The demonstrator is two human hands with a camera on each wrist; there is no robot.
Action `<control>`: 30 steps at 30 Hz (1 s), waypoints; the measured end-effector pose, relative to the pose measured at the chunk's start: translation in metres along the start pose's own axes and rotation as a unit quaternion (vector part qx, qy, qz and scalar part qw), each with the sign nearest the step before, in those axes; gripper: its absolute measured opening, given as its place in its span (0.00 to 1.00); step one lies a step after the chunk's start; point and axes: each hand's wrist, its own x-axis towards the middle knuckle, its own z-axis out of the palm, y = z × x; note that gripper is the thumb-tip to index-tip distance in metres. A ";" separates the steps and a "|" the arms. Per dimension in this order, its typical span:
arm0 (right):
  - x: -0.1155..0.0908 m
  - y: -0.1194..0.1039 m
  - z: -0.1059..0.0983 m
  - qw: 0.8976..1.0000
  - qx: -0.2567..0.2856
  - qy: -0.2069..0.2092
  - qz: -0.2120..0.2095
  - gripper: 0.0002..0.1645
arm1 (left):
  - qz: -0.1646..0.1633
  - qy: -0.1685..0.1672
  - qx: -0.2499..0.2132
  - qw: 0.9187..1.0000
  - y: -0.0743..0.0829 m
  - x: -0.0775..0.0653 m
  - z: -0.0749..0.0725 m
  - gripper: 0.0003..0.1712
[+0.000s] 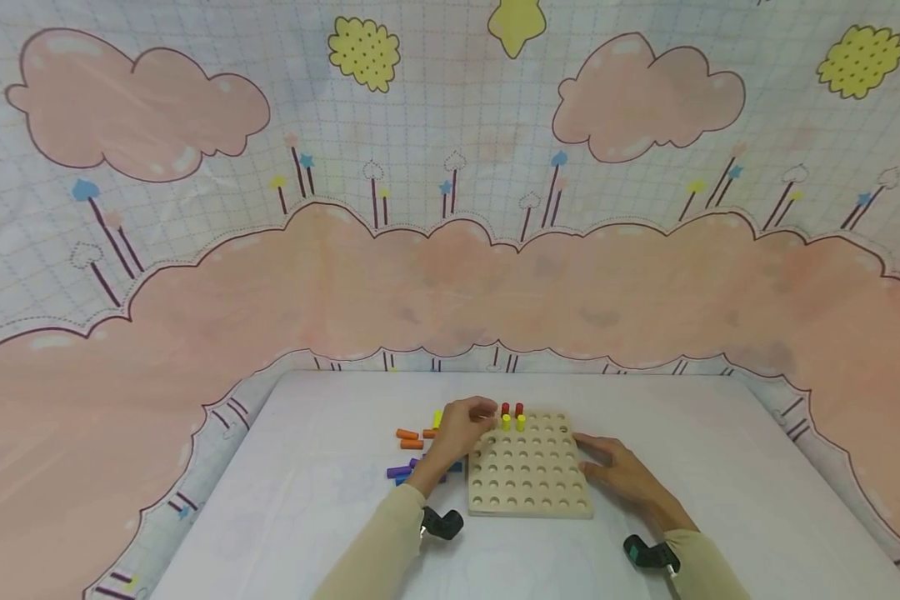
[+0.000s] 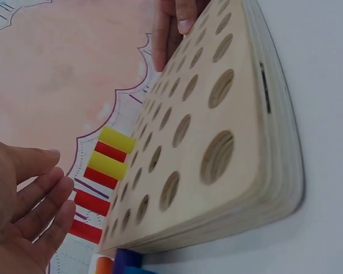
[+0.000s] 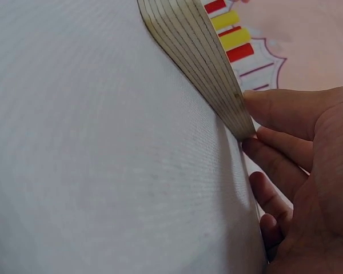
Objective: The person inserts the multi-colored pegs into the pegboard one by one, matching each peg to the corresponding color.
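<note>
From my head feed, the wooden board (image 1: 521, 461) lies flat on the white desk (image 1: 285, 517), low in the frame and just right of centre, its top face covered in rows of round holes. Red pegs (image 1: 506, 409) stand upright along its far edge, and two yellow pegs (image 1: 506, 422) stand in the next row nearer me; the left wrist view shows four of the red ones.

My left hand (image 1: 468, 423) is over the board's upper left corner, beside those pegs. On the left wrist feed I see its fingers loosely extended, with nothing between them.

My right hand (image 1: 621, 473) is at the board's right edge, fingers spread rather than curled. Its thumb touches the board's side near a corner, as the right wrist view shows; I see no peg in it.

Left of the board, partly behind my left forearm, lie loose orange pegs (image 1: 412, 444), with purple pegs (image 1: 399, 472) and blue pegs (image 1: 402, 481) below them. A patterned sheet (image 1: 450, 292) with pink clouds fills the upper frame. Beige sleeves (image 1: 378, 542) cover both forearms.
</note>
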 end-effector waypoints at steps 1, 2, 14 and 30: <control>0.000 0.000 0.000 1.000 0.001 0.000 0.000 0.33 | 0.009 0.002 -0.001 1.000 0.000 -0.001 -0.003 0.13; 0.000 0.000 0.000 1.000 0.002 -0.001 0.000 0.33 | 0.015 0.005 -0.001 1.000 0.001 -0.001 -0.005 0.13; 0.006 0.004 -0.001 1.000 0.003 -0.003 -0.008 0.33 | 0.042 0.046 -0.001 0.998 0.003 -0.006 -0.036 0.14; 0.002 0.002 0.001 1.000 0.006 -0.004 -0.010 0.34 | -0.018 0.050 0.019 0.998 -0.018 -0.016 -0.073 0.15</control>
